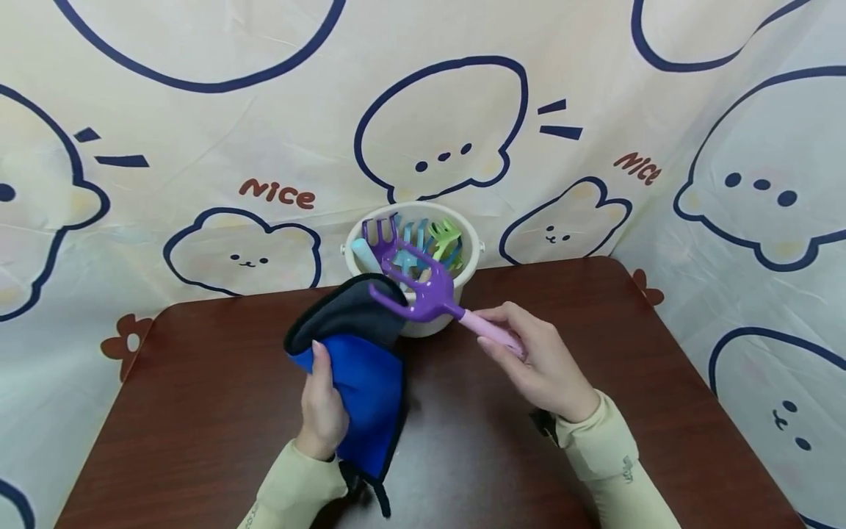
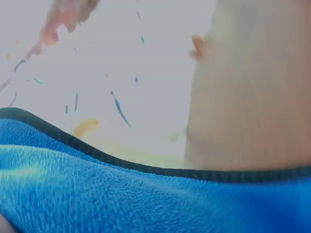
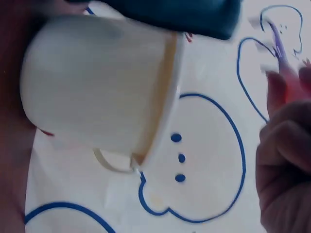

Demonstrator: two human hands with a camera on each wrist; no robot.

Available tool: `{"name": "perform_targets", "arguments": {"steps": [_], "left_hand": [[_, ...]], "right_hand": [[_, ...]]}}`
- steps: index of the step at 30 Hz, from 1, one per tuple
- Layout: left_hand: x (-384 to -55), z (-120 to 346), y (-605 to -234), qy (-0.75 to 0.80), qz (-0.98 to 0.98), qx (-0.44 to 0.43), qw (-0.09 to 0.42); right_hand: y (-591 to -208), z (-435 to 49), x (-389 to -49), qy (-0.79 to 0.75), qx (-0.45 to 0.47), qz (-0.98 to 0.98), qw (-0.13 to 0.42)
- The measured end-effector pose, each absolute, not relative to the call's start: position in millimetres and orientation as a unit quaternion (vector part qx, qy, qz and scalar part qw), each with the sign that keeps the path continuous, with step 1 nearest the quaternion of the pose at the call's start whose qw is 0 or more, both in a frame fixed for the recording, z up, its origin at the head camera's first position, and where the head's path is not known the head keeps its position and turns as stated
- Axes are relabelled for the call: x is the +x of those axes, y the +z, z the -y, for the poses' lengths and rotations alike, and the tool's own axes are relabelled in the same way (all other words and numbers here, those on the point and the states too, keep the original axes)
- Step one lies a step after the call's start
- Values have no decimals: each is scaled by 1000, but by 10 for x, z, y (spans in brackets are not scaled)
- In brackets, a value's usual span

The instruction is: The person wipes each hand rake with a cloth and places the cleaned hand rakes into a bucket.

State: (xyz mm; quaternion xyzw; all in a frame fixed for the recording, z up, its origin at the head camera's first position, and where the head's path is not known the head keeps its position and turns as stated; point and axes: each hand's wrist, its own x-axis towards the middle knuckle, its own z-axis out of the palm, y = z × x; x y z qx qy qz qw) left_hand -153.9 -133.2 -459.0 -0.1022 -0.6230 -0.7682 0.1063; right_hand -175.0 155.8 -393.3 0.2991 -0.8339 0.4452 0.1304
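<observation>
My left hand (image 1: 324, 411) grips a cloth (image 1: 370, 382) with a blue face, a dark grey face and black edging, its thumb on top of the blue side. In the left wrist view the cloth's blue fleecy surface (image 2: 121, 194) fills the bottom. My right hand (image 1: 538, 360) holds a toy garden rake (image 1: 432, 294) by its pink handle; its purple prongs point left, beside the cloth's grey part. In the right wrist view the right hand (image 3: 286, 160) shows at the right edge, around the pink handle. Where the prongs and the cloth overlap, I cannot tell whether they touch.
Behind the hands stands a white bucket (image 1: 474, 261) holding several toy forks and rakes in purple, blue and green. The brown table (image 1: 225, 397) ends at a back edge against a cartoon-print sheet (image 1: 264, 132), which also hangs along both sides.
</observation>
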Motion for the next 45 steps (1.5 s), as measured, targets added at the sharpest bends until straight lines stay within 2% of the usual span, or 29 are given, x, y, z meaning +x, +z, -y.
{"name": "perform_targets", "arguments": {"steps": [4, 8, 11, 15, 21, 27, 31, 34, 38, 41, 45], "left_hand": [[-1441, 1243, -4533, -818, 551, -163, -6], [-1333, 1168, -4503, -810, 575, -105, -38], [-1303, 1124, -4484, -786, 617, -26, -19], [-1349, 1086, -4498, -773, 632, 0, 43], [-1363, 1054, -4572, -745, 653, -96, 99], [-1331, 1030, -4595, -675, 709, -178, 102], [-1325, 995, -4615, -653, 716, -239, 62], [-1286, 959, -4611, -657, 717, -231, 5], [-1209, 885, -4656, -700, 687, -180, -77], [-1161, 802, -4719, -712, 664, -181, -138], [-1133, 721, -4795, -694, 670, -213, -154]], "right_hand": [[-4071, -1364, -1730, 442, 304, 834, 131], [-4213, -1153, -1680, 404, 340, 842, 114], [-4296, -1042, -1643, 383, 363, 845, 92], [-4344, -992, -1629, 385, 380, 840, 49], [-4266, -1113, -1677, 449, 338, 826, 55], [-4155, -1244, -1689, 569, 291, 769, 18], [-4134, -1251, -1693, 564, 321, 761, 3], [-4125, -1254, -1690, 552, 336, 763, 11], [-4115, -1266, -1668, 534, 324, 777, 75], [-4111, -1273, -1658, 528, 294, 788, 119], [-4106, -1279, -1658, 528, 272, 795, 125]]}}
